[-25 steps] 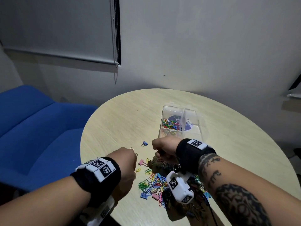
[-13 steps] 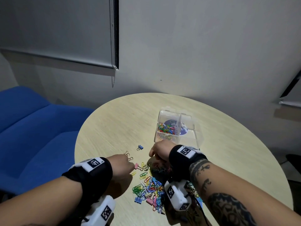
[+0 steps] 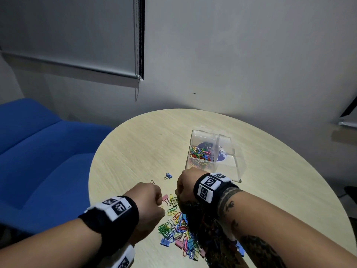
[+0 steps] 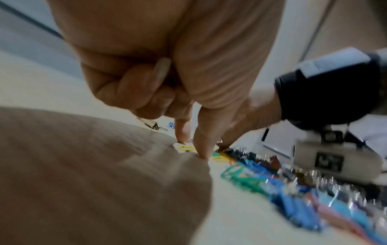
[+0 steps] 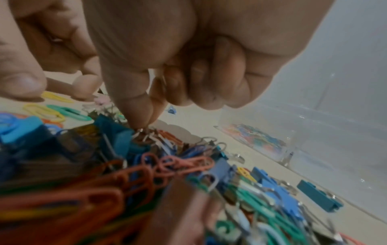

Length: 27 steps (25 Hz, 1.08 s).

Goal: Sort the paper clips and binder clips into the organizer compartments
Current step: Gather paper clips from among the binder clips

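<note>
We are mid-pick at the mixed clip pile (image 3: 179,229) on the tabletop (image 3: 135,155). Our right hand (image 3: 186,185) pinches a binder clip's wire handle; our left hand (image 3: 149,198) fingertips press a yellow paper clip (image 4: 185,148), its grip unclear. Next: carry to the far clear organizer (image 3: 229,151).

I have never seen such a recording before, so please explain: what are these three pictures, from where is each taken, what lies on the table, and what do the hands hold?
No machine: a person wears three cameras. The head view looks down at a round table. Each wrist view looks along one hand.

A mixed pile of clips lies on the table. Behind it stands a clear organizer with coloured paper clips in one compartment.

The left hand touches the table with fingertips beside a yellow paper clip. The right hand pinches something metallic atop the pile; blur hides exactly what.
</note>
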Each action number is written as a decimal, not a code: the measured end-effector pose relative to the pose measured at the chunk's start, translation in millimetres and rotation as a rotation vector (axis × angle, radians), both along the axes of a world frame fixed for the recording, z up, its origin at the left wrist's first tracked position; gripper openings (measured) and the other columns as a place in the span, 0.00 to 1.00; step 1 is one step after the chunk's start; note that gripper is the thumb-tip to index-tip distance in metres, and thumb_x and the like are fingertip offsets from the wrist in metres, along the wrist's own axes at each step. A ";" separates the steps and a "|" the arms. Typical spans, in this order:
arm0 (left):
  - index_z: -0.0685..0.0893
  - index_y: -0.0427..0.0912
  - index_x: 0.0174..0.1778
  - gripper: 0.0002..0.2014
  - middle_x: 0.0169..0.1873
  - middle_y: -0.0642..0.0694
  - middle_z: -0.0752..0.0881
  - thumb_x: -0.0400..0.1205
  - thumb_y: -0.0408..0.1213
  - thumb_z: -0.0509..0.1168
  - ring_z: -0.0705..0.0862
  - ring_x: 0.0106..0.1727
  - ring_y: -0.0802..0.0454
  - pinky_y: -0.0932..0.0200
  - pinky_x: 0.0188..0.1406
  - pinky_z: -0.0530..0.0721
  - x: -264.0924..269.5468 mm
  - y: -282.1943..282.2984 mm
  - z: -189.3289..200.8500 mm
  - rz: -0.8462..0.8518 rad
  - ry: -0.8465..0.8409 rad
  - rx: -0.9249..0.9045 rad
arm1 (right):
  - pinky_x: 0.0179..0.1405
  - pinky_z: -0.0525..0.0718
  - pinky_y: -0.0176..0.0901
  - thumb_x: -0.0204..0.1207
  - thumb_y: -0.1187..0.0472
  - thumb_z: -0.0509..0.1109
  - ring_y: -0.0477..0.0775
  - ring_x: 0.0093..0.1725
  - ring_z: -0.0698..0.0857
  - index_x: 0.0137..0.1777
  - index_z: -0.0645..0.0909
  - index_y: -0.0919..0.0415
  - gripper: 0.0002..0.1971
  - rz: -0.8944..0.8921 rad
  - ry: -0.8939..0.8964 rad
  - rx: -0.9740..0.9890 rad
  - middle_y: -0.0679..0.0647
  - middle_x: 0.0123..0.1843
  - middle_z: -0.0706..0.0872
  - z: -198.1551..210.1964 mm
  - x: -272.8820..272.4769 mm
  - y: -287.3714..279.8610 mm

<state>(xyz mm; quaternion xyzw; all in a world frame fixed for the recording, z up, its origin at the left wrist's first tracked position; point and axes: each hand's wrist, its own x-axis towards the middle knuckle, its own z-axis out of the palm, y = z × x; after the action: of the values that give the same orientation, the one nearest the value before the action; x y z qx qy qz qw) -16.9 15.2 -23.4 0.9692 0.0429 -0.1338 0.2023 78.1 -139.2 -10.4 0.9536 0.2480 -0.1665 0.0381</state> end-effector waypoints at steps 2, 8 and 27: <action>0.89 0.50 0.44 0.10 0.44 0.53 0.89 0.70 0.49 0.73 0.86 0.48 0.54 0.61 0.49 0.85 0.6 -5.3 1.4 -0.059 -0.054 0.110 | 0.42 0.93 0.54 0.68 0.43 0.71 0.58 0.37 0.89 0.41 0.88 0.55 0.16 -0.010 0.010 0.007 0.50 0.35 0.89 -0.8 -0.1 -5.5; 0.90 0.46 0.43 0.09 0.41 0.48 0.90 0.76 0.44 0.67 0.88 0.45 0.48 0.59 0.45 0.86 5.8 -9.2 5.4 -0.092 -0.069 0.205 | 0.51 0.89 0.45 0.68 0.49 0.80 0.49 0.48 0.88 0.50 0.91 0.39 0.10 0.017 0.123 0.118 0.42 0.47 0.91 10.3 -5.4 -12.1; 0.79 0.43 0.35 0.08 0.32 0.45 0.83 0.81 0.32 0.62 0.76 0.27 0.52 0.62 0.27 0.75 21.8 -15.5 9.1 0.136 0.119 -0.521 | 0.53 0.87 0.48 0.72 0.39 0.75 0.58 0.50 0.88 0.51 0.88 0.52 0.18 0.004 0.099 0.062 0.51 0.48 0.90 13.8 -20.7 -23.7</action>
<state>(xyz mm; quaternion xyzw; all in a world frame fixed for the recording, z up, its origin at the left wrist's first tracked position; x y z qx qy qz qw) 4.9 -0.3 -14.3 0.8698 0.0836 -0.1833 0.4503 57.5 -162.9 3.5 0.9445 0.2563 -0.2055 -0.0033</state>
